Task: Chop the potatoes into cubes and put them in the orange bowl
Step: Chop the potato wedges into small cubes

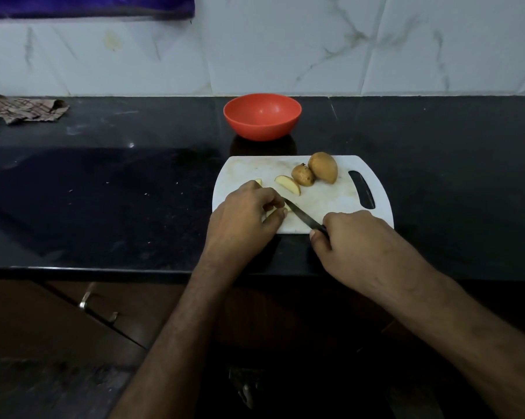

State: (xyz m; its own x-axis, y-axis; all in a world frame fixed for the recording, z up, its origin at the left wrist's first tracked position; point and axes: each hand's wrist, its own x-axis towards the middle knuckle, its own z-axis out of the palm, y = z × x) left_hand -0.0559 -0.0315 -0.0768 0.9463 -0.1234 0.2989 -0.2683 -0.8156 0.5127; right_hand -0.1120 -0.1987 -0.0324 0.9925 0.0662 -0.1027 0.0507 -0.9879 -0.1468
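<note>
On a white cutting board lie two unpeeled potatoes, a larger one and a smaller one, plus a cut wedge. My left hand pinches a potato piece against the board, mostly hidden under the fingers. A small bit peeks out behind that hand. My right hand grips the handle of a dark knife, whose tip meets the held piece. The orange bowl stands empty behind the board.
The board lies on a black stone counter near its front edge. A crumpled checked cloth lies far left by the marble-tiled wall. Cabinet handles show below the counter.
</note>
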